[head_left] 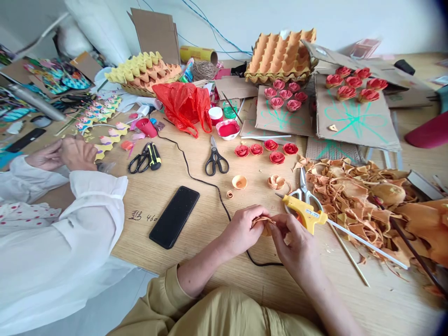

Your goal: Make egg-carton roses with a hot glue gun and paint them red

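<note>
My left hand (245,232) and my right hand (298,240) meet over the near part of the table. Both are closed on an orange egg-carton flower (263,220), pinching its rim; the fingers cover much of it. Just beyond lie an orange cup piece (240,182), a small rolled piece (229,194) and an unpainted layered flower (276,182). A yellow glue gun (305,213) with a white glue stick rests right of my hands, across silver-handled scissors (304,186).
Orange carton scraps (345,186) pile up at right. Several red flowers (277,157) sit farther back, near a dish of red paint (227,129). A phone (174,217), black scissors (216,161) and a black cord (187,165) lie left. Another person's hands (75,153) work at far left.
</note>
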Demonstrator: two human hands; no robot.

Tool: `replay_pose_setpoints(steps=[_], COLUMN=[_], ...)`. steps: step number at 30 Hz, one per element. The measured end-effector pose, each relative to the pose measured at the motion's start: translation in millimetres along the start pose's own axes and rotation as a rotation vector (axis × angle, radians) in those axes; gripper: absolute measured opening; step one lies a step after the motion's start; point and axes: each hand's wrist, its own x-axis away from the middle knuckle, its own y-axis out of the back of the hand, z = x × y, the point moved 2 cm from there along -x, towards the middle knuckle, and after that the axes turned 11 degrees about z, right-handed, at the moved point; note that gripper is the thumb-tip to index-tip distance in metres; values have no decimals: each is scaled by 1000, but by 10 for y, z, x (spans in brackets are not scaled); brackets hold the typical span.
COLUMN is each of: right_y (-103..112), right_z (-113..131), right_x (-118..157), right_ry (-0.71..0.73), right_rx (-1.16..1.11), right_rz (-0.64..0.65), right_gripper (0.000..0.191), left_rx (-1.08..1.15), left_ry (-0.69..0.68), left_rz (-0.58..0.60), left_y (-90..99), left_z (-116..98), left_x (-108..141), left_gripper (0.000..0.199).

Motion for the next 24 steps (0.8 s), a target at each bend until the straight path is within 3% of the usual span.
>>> replay_pose_setpoints(steps=[3,6,8,10,13,17,20,24], right_y=[55,24,-33,-83,-113,-34,152,532], right_z=[27,104,178,230,238,179,124,-9], right_x=[6,6,-6,-29,-43,39,152,389], right_ry=[-40,-89,-112,-134,-156,-153,-102,-36], right_rx=[-181,-534,-720,-808,-816,-888,-992,-972], right_rz=[37,271,406,445,484,603,503,186], right_gripper=[34,69,82,75,44,46,42,35], left_rx=[111,73,17,3,11,165,281,201], left_ry=[-2,-100,-191,-222,-169,-26,73,132], left_rz=[-9,-99,-194,-245,-267,-268,-229,-186], left_y=[28,110,176,224,257,259,227,160], left_z=[-62,-172,-241,-277,-272,-163,-51,38], left_x=[21,73,112,134,128,67,5,-48], left_gripper=[11,9,8,8,6,10,13,7])
